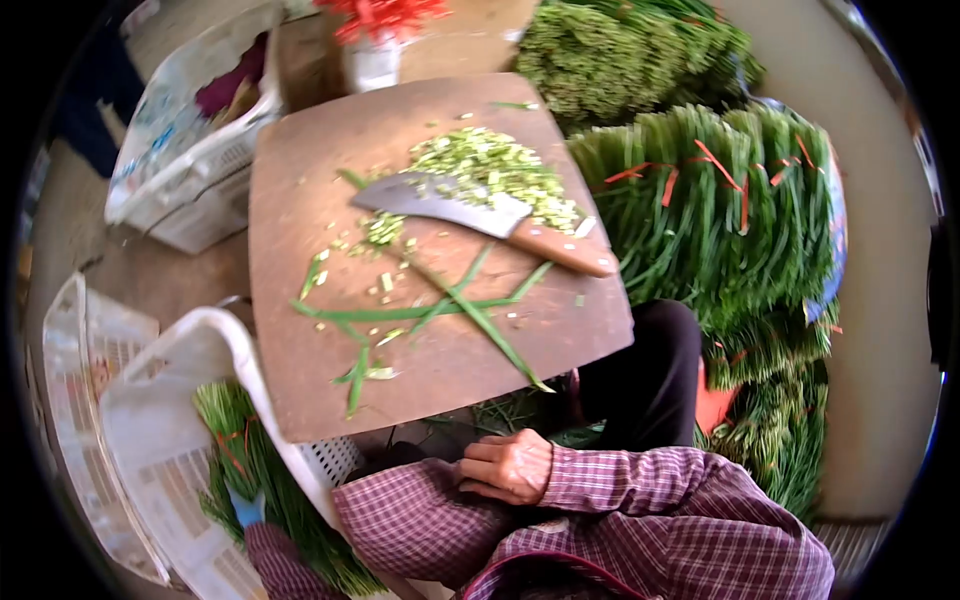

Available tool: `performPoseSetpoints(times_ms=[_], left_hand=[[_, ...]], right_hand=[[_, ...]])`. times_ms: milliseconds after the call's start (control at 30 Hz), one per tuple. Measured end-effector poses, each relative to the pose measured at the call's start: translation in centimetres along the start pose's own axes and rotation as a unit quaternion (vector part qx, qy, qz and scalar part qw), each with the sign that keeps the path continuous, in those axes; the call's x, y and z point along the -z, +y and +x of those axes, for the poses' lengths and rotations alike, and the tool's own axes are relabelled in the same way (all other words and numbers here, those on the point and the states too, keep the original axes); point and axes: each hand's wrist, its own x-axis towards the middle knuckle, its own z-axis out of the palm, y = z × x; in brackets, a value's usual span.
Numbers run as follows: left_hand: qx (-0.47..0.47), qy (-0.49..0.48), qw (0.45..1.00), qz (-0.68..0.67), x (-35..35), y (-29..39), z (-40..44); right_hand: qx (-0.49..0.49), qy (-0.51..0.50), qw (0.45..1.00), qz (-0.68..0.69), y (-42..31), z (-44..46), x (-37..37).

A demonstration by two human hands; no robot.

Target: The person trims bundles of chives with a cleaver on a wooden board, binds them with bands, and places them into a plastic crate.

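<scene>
My left hand (247,508), with blue covering on it, reaches into a white plastic basket (222,325) at lower left. Its fingers are round a bundle of garlic chives (238,435) tied with an orange-red band; the leaves partly hide them. Across my body, my right hand (512,468) is bare and rests against my left plaid sleeve. Its fingers are curled, their tips hidden. Beyond it, a brown wooden board (450,385) carries a wide-bladed knife (440,200) with a wooden handle. Chopped pale stems (490,165) lie heaped by the blade. Loose green leaves (480,320) cross the board.
Banded bundles of garlic chives (710,210) are stacked on the right, with another large pile (630,65) behind. A white crate (190,190) with plastic and dark cloth stands at upper left. Red flowers (382,15) in a white pot (372,65) stand behind the board.
</scene>
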Motion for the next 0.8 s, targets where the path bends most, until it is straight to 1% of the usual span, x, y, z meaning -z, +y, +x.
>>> performPoseSetpoints(times_ms=[33,133,200,233,333,400,467,533,600,667,733,767,800], left_hand=[[0.044,-0.015,0.999,0.013,1.2,1.6,-2.4],[0.090,-0.030,0.993,0.066,3.2,1.8,-7.2],[0.082,-0.022,0.992,0.088,3.7,3.5,-8.2],[0.074,-0.016,0.992,0.099,3.7,4.4,-8.3],[0.039,0.002,0.991,0.125,3.9,7.4,-7.6],[0.014,0.021,0.990,0.140,4.3,9.8,-6.8],[-0.014,0.039,0.987,0.154,4.8,12.4,-5.8],[-0.040,0.056,0.983,0.170,5.4,14.7,-5.0],[-0.061,0.076,0.978,0.182,6.1,16.8,-4.6],[-0.086,0.090,0.972,0.199,7.1,18.8,-4.1],[-0.103,0.105,0.965,0.216,8.1,20.3,-4.1],[-0.108,0.114,0.962,0.224,8.5,20.8,-4.1],[-0.115,0.121,0.959,0.231,8.9,21.4,-4.1]], right_hand=[[-0.002,0.010,1.000,-0.007,0.1,-0.5,0.5],[-0.007,0.053,0.999,-0.005,0.5,-3.0,2.7],[-0.010,0.079,0.997,0.004,0.7,-5.1,4.9],[-0.022,0.104,0.994,-0.015,1.2,-6.5,5.9],[-0.080,0.179,0.978,-0.072,2.4,-11.9,10.4],[-0.122,0.245,0.955,-0.117,3.6,-15.8,13.1],[-0.138,0.337,0.913,-0.182,5.6,-19.1,15.8],[-0.187,0.381,0.879,-0.217,7.5,-22.3,18.7],[-0.215,0.426,0.847,-0.232,10.5,-25.1,21.2],[-0.255,0.459,0.804,-0.278,12.5,-27.7,23.0],[-0.274,0.482,0.782,-0.284,14.6,-30.3,24.4],[-0.294,0.505,0.774,-0.244,15.2,-31.2,25.3],[-0.293,0.538,0.772,-0.168,15.5,-32.1,26.3]])
